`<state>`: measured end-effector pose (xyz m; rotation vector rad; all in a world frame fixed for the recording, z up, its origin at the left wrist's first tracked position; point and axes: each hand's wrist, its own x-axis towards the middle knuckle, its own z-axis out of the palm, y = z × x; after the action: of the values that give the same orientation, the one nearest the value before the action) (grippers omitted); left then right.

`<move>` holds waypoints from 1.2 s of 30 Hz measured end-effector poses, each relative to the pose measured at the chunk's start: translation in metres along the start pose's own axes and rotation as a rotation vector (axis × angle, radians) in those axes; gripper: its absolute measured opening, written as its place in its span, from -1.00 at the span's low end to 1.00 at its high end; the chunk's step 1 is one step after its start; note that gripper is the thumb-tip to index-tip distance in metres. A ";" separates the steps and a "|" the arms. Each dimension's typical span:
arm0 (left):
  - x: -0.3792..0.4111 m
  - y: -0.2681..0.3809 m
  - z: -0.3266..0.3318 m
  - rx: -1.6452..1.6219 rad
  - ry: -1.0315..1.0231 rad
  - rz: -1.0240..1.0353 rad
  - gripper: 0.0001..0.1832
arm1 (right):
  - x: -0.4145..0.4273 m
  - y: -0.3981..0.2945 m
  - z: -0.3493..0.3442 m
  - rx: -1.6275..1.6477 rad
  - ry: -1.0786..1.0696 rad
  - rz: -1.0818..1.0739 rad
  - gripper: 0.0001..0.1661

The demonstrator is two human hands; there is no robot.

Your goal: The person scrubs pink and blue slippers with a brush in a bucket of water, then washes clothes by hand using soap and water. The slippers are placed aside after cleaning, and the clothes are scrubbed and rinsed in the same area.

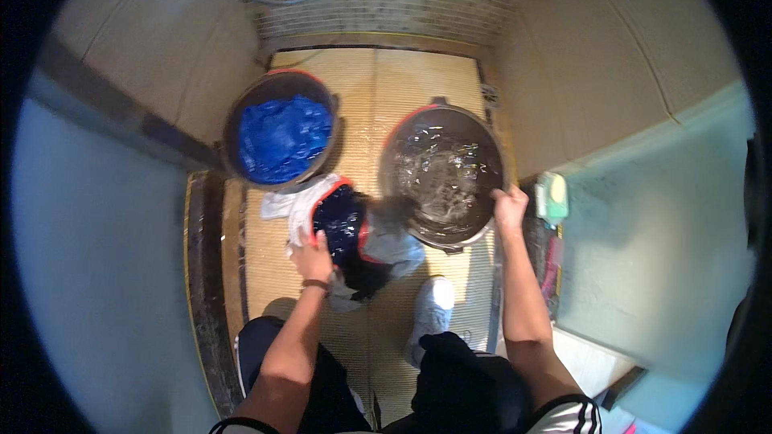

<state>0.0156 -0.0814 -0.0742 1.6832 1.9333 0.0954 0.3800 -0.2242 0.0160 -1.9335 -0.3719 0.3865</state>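
My right hand [511, 208] grips the rim of a dark bucket [398, 150], thumb over the edge and fingers outside. Rippling water [443, 187] moves inside that bucket. On the wet floor lies a garment [341, 226] with dark navy, white and orange-red parts, soaked and crumpled. My left hand [312, 259] rests against its white left part; whether the fingers pinch the cloth is unclear. A second dark bucket [232, 163] stands at the upper left, holding a bright blue wet item [284, 138], either cloth or plastic.
Ribbed yellowish tiles cover the floor [325, 72] between walls. A low dark ledge [208, 289] runs along the left. On the right ledge sit a green soap dish with pale soap [552, 196] and a pink brush-like object [550, 268]. A hose [289, 1] hangs at the back.
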 end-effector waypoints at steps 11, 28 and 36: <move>0.028 0.007 0.016 -0.747 -0.141 0.321 -0.36 | -0.009 -0.045 0.031 0.032 -0.132 -0.180 -0.92; -0.026 0.066 -0.008 0.098 -0.209 0.835 0.24 | 0.049 0.010 0.006 -0.221 0.168 0.093 -0.35; -0.037 0.039 0.036 0.043 -0.074 0.891 -0.13 | -0.083 0.030 0.019 0.460 0.166 0.462 -0.72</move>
<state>0.0687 -0.1188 -0.0752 2.4066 1.0086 0.3173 0.2996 -0.2556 -0.0112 -1.5665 0.2637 0.5515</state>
